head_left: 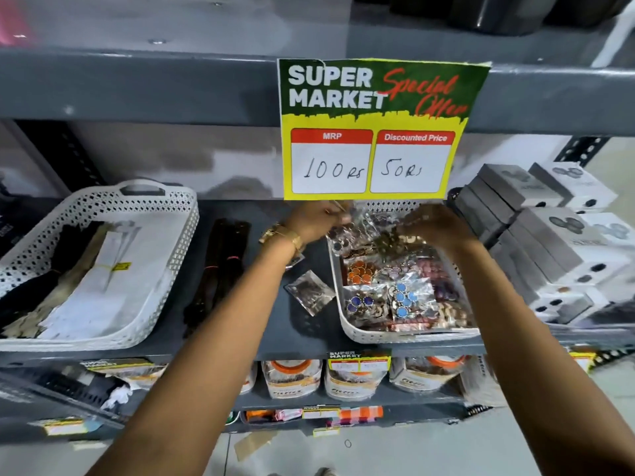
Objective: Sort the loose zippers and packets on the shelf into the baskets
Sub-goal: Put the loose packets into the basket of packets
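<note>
Dark grey metal shelf point(302, 333) across the middle of the frame. Left: white perforated basket point(171, 235) sitting on it, zippers and white packets inside. Centre-left: bundle of dark zippers point(220, 266) lying loose on the bare shelf, just beside that basket. Centre: one small clear packet point(310, 292) flat on the shelf, just left of a second white basket point(347, 324) full of bright button packets. Another packet edge point(296, 261) partly hidden under the forearm. Right: stacked grey and white boxes point(549, 245) against the second basket's far side.
</note>
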Demonstrator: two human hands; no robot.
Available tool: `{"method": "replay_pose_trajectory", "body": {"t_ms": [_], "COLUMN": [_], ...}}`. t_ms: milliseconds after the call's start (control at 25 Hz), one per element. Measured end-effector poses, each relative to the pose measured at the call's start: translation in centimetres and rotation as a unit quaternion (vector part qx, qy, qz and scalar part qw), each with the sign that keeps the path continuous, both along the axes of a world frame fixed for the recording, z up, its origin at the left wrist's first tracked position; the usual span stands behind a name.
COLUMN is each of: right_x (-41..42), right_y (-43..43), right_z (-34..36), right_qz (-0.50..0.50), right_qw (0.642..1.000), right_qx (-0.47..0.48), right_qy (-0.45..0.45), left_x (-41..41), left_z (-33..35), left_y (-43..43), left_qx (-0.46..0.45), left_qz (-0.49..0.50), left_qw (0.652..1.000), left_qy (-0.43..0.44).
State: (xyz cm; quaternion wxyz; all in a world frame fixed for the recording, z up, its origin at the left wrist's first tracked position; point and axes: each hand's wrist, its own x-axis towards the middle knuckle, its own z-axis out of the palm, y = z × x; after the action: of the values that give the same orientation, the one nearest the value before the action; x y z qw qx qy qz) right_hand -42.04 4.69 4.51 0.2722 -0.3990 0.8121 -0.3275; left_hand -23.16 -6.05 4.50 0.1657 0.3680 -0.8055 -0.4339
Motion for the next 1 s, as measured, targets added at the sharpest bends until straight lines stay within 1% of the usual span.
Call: {"method": "replay_pose_trajectory", "body": {"t_ms": [80,200,280,400,520,600,640,680,720,760,800,880,920,960,1000], "right_x": [-1.0,-0.7,-0.4,-0.3,-0.6,-0.2,0.2,0.9,1.8,3.0,4.6,8.2,10.1,11.9,13.3], "right_y": [0.8,1.6,1.9,2.0,1.3,1.0,0.8,0.6,0.4,0.1,-0.2,-1.0,-1.7,-2.5,-3.3], "right_z": [-1.3,-2.3,-2.3,-2.2,-3.1,-3.4,-3.3,-3.1,-2.7,-2.0,-1.3,-0.3,-0.3,-0.6,-1.3], "right_qz": [-0.001,0.012,0.028,0.042,0.049,0.033,0.012,-0.005,-0.005,0.018,0.058,0.151,0.200,0.246,0.279], "right_qw": [0.999,0.997,0.993,0.985,0.972,0.960,0.960,0.965,0.969,0.970,0.969,0.960,0.950,0.933,0.907], "right_qx": [0.040,0.082,0.113,0.158,0.195,0.215,0.195,0.151,0.095,0.044,-0.001,-0.050,-0.046,-0.016,0.040], "right_qy": [0.022,0.002,0.003,0.063,0.121,0.176,0.199,0.216,0.229,0.238,0.241,0.231,0.235,0.262,0.314], "left_x": [-2.6,-4.7,-5.1,-5.1,-4.8,-4.1,-3.3,-2.2,-0.8,0.6,2.4,5.1,6.1,6.7,7.0], "left_z": [-1.2,-3.0,-4.0,-4.7,-5.2,-5.2,-4.9,-4.6,-4.4,-4.4,-4.7,-5.6,-6.2,-6.7,-7.3], "left_y": [1.1,2.6,3.1,2.9,3.0,3.3,3.1,2.3,1.1,-0.5,-2.2,-4.4,-4.8,-4.7,-4.5], "left_qx": [-0.036,-0.102,-0.131,-0.198,-0.214,-0.217,-0.225,-0.245,-0.253,-0.248,-0.222,-0.150,-0.124,-0.110,-0.100], "left_qz": [-0.072,-0.125,-0.119,-0.092,-0.081,-0.056,-0.023,0.021,0.071,0.110,0.136,0.140,0.134,0.129,0.125], "left_qw": [0.996,0.977,0.967,0.944,0.942,0.953,0.960,0.960,0.957,0.955,0.955,0.954,0.948,0.941,0.938], "left_qy": [-0.040,-0.137,-0.184,-0.248,-0.246,-0.203,-0.167,-0.135,-0.121,-0.123,-0.143,-0.218,-0.261,-0.294,-0.306]}}
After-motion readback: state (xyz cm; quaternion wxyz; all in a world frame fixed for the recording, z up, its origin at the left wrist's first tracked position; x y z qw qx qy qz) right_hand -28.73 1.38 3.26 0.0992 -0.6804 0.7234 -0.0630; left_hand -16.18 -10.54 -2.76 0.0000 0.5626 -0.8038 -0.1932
